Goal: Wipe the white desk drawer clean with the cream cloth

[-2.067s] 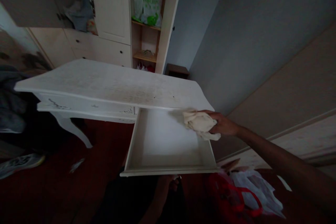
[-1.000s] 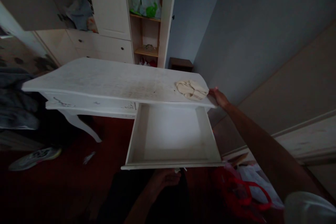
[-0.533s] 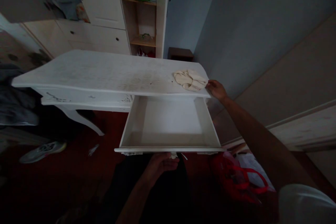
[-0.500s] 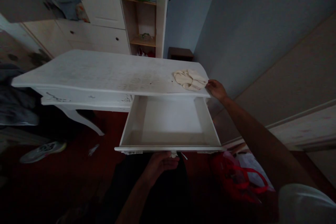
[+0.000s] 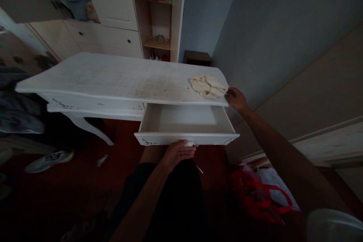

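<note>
There is just one view. The camera sits on the person's head and looks forward and down. It is close to the white bench [image 5: 113, 77] and sees its top a little from above, with the open drawer [image 5: 184, 121] near the middle. Both arms come in from the bottom. The left hand [image 5: 178, 153] is low in the middle, and the right hand [image 5: 236, 99] is at the bench's right corner. Farther off, at the top, stands a cupboard [image 5: 113, 0]. A wall [image 5: 283, 26] fills the right side, and the dark floor [image 5: 70, 181] lies low on the left.
</note>
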The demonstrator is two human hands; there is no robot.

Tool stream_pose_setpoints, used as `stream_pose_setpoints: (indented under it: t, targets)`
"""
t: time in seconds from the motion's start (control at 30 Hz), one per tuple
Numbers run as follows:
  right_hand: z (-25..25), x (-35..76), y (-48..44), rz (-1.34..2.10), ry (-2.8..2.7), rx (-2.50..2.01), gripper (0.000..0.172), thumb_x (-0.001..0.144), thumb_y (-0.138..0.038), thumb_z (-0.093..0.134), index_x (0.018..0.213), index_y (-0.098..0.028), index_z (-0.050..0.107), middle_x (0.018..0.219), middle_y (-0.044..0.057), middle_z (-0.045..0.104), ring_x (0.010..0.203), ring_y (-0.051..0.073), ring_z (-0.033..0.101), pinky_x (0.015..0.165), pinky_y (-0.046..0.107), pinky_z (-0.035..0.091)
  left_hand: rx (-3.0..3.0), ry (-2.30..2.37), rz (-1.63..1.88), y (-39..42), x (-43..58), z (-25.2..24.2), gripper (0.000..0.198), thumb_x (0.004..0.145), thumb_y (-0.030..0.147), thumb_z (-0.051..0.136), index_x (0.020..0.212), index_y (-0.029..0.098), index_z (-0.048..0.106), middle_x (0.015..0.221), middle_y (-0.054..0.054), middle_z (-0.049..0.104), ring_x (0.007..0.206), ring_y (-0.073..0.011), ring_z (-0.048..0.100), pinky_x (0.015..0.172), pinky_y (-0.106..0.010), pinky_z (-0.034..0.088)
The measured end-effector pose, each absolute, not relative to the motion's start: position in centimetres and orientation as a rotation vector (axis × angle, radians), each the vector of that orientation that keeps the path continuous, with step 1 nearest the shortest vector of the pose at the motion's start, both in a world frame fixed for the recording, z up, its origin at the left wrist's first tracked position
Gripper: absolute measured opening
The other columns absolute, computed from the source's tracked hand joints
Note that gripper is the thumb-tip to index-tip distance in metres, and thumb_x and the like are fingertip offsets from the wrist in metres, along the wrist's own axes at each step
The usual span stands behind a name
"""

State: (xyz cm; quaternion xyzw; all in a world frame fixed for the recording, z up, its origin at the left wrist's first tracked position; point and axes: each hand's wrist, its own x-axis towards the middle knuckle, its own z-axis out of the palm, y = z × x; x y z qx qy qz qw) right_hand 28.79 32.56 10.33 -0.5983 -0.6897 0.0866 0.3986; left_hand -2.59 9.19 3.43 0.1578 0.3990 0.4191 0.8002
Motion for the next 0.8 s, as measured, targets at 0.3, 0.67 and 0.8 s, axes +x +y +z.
stream_pose_setpoints:
  t: [0.3,0.67,0.8]
  targets:
    - [10.7,27.1,30.8,0.060,-1.739,-1.614,0.043,0.081,-0.033,0.050,0.120,-0.021,0.062,0.118,0.010,0.072,0.109,0.030,0.067,0.096,0.048,0.051,0.267,0.881,0.898,16.0,-2.7,3.8,0.025,0.088,0.028,0.060,0.095,0.005,0.067,0.090,-0.021,0.075,0.082,-0.0241,0.073,0.089,-0.039,0.055]
    - [10.8,26.0,29.8,-0.092,-1.761,-1.740,0.047,0.089,-0.037,0.040,0.128,-0.021,0.061,0.124,0.012,0.069,0.109,0.033,0.065,0.093,0.049,0.051,0.167,0.907,1.015,22.8,-2.3,4.0,0.022,0.086,0.028,0.059,0.095,0.009,0.064,0.088,-0.015,0.074,0.079,-0.0207,0.073,0.089,-0.036,0.056]
    - [10.9,25.9,29.8,-0.111,-1.774,-1.730,0.046,0.089,-0.037,0.039,0.128,-0.022,0.061,0.124,0.011,0.069,0.108,0.032,0.065,0.094,0.049,0.051,0.176,0.889,1.025,24.2,-2.4,3.8,0.023,0.087,0.028,0.057,0.100,0.010,0.063,0.094,-0.016,0.074,0.083,-0.0217,0.073,0.089,-0.037,0.056]
